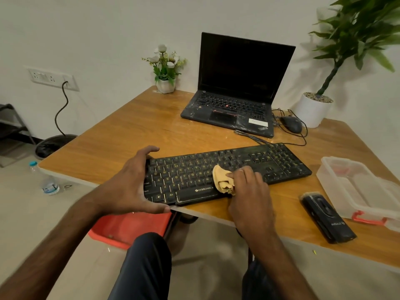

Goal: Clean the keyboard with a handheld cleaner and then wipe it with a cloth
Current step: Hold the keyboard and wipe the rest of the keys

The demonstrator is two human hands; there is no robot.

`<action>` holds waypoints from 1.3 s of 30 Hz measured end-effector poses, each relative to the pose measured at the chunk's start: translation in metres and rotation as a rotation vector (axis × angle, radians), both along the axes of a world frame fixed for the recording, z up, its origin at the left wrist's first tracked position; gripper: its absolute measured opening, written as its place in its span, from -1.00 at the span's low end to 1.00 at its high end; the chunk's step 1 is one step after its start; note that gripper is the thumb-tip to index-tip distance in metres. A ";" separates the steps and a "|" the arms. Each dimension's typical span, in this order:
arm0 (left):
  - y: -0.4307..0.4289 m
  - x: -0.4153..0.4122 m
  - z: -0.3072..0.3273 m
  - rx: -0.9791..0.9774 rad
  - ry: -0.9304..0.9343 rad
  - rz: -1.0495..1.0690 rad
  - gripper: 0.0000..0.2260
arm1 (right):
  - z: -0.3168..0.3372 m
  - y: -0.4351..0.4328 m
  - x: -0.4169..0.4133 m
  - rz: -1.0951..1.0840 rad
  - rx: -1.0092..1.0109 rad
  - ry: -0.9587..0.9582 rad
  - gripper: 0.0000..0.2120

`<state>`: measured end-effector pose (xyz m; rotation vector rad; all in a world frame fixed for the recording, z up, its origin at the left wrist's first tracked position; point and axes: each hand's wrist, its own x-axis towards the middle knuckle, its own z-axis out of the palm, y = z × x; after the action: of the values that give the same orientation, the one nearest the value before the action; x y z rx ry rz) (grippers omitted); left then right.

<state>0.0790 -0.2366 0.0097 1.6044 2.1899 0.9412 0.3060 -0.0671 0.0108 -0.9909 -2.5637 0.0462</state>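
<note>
The right hand (246,187) pinches a bunched yellow cloth (223,180) against the middle keys of the black Zebronics keyboard (238,163). The left hand (129,182) clasps the keyboard's left end. The keyboard lies at the wooden table's (121,135) near edge, the black handheld cleaner (326,217) well right.

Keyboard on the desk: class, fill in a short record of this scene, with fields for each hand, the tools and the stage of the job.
keyboard: black, at the near edge of the table
left hand: grips the keyboard's left end
right hand: holds the cloth
cloth: yellow, bunched, on the middle keys
handheld cleaner: black, lying on the table right of the keyboard, in no hand
stage: wiping
</note>
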 end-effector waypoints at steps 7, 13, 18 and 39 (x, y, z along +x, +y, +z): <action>0.019 -0.009 0.002 0.014 -0.043 -0.024 0.14 | -0.004 0.009 -0.004 -0.017 0.066 0.088 -0.58; 0.032 -0.001 -0.011 0.027 -0.053 -0.004 0.05 | -0.004 -0.026 -0.025 0.225 0.075 0.148 -0.70; 0.024 -0.011 -0.012 -0.037 -0.045 -0.025 0.15 | 0.004 -0.021 -0.014 0.267 0.065 0.026 -0.69; 0.023 -0.008 -0.014 -0.019 -0.023 -0.035 0.15 | 0.022 0.018 0.016 -0.056 -0.026 -0.013 -0.53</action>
<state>0.0711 -0.2138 -0.0042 1.6103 2.1419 0.9222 0.3215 -0.0488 0.0325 -1.0762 -2.5517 0.0583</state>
